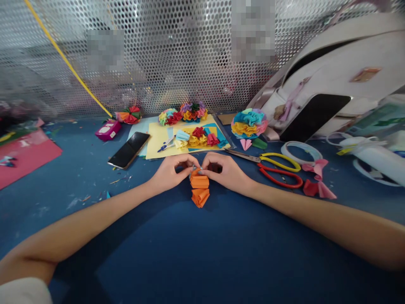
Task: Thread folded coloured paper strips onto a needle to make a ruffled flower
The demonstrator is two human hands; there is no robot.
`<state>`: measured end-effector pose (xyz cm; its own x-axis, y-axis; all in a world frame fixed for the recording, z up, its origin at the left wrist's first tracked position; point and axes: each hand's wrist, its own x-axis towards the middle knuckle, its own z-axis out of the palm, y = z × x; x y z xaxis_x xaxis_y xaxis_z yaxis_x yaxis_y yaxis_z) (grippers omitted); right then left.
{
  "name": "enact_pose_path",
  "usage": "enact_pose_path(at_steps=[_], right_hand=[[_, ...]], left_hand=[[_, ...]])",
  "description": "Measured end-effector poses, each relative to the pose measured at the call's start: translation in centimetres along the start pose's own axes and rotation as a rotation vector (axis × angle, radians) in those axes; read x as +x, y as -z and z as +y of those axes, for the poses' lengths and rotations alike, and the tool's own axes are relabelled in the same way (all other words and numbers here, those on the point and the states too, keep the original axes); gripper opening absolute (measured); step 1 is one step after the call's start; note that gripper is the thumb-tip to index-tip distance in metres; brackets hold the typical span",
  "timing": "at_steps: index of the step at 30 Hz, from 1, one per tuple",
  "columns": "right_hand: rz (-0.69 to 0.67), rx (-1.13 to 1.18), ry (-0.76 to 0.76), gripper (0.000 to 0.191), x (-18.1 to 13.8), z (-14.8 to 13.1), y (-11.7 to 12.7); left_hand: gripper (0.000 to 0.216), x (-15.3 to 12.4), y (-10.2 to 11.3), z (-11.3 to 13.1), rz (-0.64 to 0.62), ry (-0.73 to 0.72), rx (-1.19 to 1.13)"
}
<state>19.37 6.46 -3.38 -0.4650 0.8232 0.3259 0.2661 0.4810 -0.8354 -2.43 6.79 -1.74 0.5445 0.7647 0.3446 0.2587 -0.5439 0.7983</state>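
A strip of pleated orange paper [200, 185] hangs between my hands over the blue table. My left hand [172, 171] pinches its upper end between thumb and forefinger. Opposite it, my right hand [226, 171] pinches the same end, the fingertips of both hands almost meeting. The lower folds fan out toward me. Just beyond my hands lie yellow paper sheets [154, 145] with small folded paper pieces [198, 137] in yellow, red and blue. Scissors [275, 162] with one yellow and one red handle lie right of my right hand.
A phone [129, 150] and a purple box [108, 130] lie at left. Ruffled paper flowers [249, 123] stand along the perforated metal screen [177, 55]. At right are a tape roll [302, 152], pink paper bits [316, 169], another phone [314, 117] and a pale backpack [354, 55].
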Motion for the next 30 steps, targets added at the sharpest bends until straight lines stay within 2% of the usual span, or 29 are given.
enact_pose_path(at_steps=[3,7,14,21,30], right_hand=[[0.040,-0.026,0.014,0.014,-0.1,0.0,0.0],[0.130,-0.094,0.091,0.016,-0.4,-0.2,0.0],[0.173,-0.183,0.207,0.010,-1.1,-0.7,0.1],[0.177,-0.177,0.175,0.017,-1.1,-0.8,0.1],[0.160,-0.100,0.125,0.015,-0.9,-0.7,-0.1]], left_hand=[[0.015,-0.1,0.0,0.3,0.007,-0.051,0.048],[0.016,-0.2,-0.3,0.3,0.015,-0.122,0.091],[0.008,-0.5,-0.5,0.1,0.043,-0.139,0.108],[0.006,-0.6,-0.5,0.2,0.058,-0.162,0.157],[0.008,-0.6,-0.4,0.5,0.026,-0.216,0.205]])
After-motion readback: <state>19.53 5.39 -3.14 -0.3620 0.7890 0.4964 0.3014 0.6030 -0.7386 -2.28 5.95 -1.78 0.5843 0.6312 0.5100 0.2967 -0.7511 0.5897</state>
